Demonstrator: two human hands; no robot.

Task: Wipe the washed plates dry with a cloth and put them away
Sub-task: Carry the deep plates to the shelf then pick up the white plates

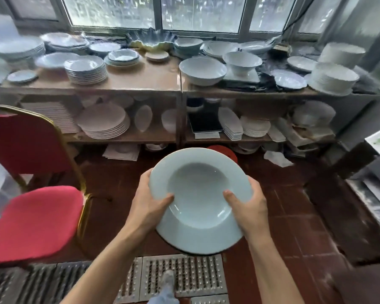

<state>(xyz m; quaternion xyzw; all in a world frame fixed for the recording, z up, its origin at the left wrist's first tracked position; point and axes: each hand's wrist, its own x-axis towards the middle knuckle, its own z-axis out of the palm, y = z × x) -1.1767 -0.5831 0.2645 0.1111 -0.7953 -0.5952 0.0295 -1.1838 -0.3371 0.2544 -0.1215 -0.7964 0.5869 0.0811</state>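
Observation:
A pale blue-white deep plate (198, 235) with a wide rim is held in front of me, above the floor, its hollow facing up. My left hand (148, 205) grips its left rim, thumb lying on the rim near the hollow. My right hand (248, 205) grips the right rim the same way, thumb on top. The fingers under the plate are hidden. No cloth shows in either hand.
A two-level wooden shelf (140, 84) under the window carries several stacks of white plates and bowls. A red chair (37, 220) with a gold frame stands at the left. A metal drain grate (180, 275) lies in the red tile floor below me. A grey counter (377, 189) is at the right.

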